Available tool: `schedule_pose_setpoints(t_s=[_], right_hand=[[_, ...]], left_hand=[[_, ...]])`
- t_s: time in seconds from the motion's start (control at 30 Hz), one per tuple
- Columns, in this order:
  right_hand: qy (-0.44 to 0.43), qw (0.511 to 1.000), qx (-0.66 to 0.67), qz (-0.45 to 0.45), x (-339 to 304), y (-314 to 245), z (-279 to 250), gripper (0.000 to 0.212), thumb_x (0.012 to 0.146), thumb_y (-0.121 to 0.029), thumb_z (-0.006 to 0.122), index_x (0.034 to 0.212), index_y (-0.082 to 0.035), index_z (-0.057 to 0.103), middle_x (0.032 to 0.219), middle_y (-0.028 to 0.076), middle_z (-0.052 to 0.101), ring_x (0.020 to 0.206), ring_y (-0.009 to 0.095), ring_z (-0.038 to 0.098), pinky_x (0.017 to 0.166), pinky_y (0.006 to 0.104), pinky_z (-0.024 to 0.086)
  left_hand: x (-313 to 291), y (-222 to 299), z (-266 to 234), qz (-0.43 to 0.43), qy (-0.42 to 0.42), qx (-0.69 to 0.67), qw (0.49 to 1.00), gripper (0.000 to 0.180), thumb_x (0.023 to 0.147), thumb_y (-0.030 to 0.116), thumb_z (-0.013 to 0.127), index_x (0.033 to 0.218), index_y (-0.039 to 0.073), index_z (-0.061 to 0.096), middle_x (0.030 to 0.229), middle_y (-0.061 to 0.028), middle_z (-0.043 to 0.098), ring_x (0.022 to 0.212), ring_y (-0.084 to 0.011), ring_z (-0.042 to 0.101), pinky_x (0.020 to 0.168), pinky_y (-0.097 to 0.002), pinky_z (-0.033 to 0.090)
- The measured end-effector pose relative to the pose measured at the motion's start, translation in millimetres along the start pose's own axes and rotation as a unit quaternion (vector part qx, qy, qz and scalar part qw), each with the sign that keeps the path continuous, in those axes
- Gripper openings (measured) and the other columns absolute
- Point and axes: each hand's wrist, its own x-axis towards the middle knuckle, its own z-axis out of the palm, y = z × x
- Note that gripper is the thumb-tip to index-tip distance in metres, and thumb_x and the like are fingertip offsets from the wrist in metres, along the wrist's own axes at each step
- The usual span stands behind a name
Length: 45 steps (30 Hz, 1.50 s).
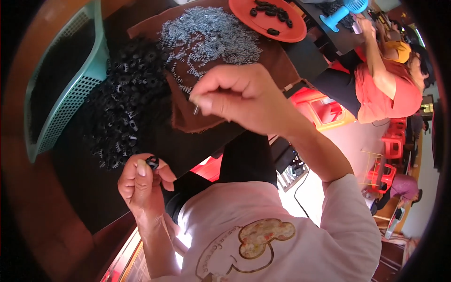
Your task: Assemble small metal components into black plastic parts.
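My left hand (140,187) is closed on a small round black plastic part (152,162), pinched between thumb and fingers near the table's front edge. Higher up and to the right, my right hand (242,96) pinches a small metal spring (196,110) between thumb and index finger; only its lower end shows. Beyond that hand, a heap of silvery coil springs (206,35) lies spread on a brown cloth (282,66). Between the springs and my left hand is a large pile of black plastic parts (124,91). The two hands are apart.
A green perforated basket (82,87) lies on the left of the dark table (94,197). At the far side, a red plate (291,33) holds several black pieces. A blue fan (336,19), a person in a red shirt (390,89) and red stools (392,143) are on the right.
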Motion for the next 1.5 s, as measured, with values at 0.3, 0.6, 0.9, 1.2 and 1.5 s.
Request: schedule_pose_setpoints(t_s=[0.3, 0.6, 0.9, 1.2, 1.5], right_hand=[[-0.121, 0.98, 0.147, 0.051, 0, -5, 62, 0.007, 0.092, -0.005, 0.063, 0.094, 0.002, 0.065, 0.08, 0.003, 0.066, 0.068, 0.006, 0.058, 0.058, 0.0221, 0.045], [-0.027, 0.981, -0.041, -0.187, -2, 7, 87, 0.01, 0.087, 0.001, 0.065, 0.098, 0.0, 0.066, 0.075, 0.007, 0.061, 0.062, 0.017, 0.062, 0.052, 0.0277, 0.046], [-0.069, 0.959, -0.16, -0.224, -20, 12, 94, 0.045, 0.084, -0.003, 0.066, 0.126, 0.001, 0.054, 0.08, 0.009, 0.059, 0.058, 0.023, 0.058, 0.048, 0.0329, 0.046], [-0.041, 0.953, -0.273, -0.122, 7, 24, 32, 0.017, 0.085, 0.004, 0.062, 0.101, -0.001, 0.063, 0.084, 0.009, 0.057, 0.068, 0.022, 0.059, 0.058, 0.0318, 0.046], [-0.187, 0.844, -0.481, -0.144, 41, 10, 65, 0.009, 0.072, -0.008, 0.062, 0.077, -0.001, 0.062, 0.084, 0.014, 0.062, 0.072, 0.031, 0.065, 0.056, 0.0418, 0.052]], left_hand=[[3, -9, -4, 0.008, -0.032, -0.068, 0.997, 0.036, 0.101, 0.031, 0.05, 0.096, -0.004, 0.06, 0.07, -0.0085, 0.061, 0.056, -0.0125, 0.056, 0.049, -0.0219, 0.042], [2, -13, -11, 0.026, -0.038, -0.093, 0.995, 0.036, 0.102, 0.029, 0.05, 0.097, -0.005, 0.06, 0.07, -0.0088, 0.061, 0.056, -0.0128, 0.055, 0.05, -0.0231, 0.043], [-1, -12, -15, 0.01, 0.003, -0.143, 0.99, 0.034, 0.102, 0.03, 0.05, 0.094, -0.002, 0.059, 0.07, -0.0078, 0.06, 0.056, -0.0115, 0.055, 0.048, -0.0219, 0.043], [0, -15, -17, 0.076, -0.066, -0.137, 0.985, 0.03, 0.099, 0.023, 0.054, 0.088, -0.004, 0.059, 0.065, -0.0107, 0.06, 0.051, -0.0129, 0.053, 0.046, -0.0238, 0.041], [-2, -14, -15, 0.052, -0.064, -0.126, 0.989, 0.029, 0.099, 0.021, 0.055, 0.09, -0.006, 0.06, 0.066, -0.0106, 0.059, 0.051, -0.0137, 0.053, 0.047, -0.0244, 0.042]])
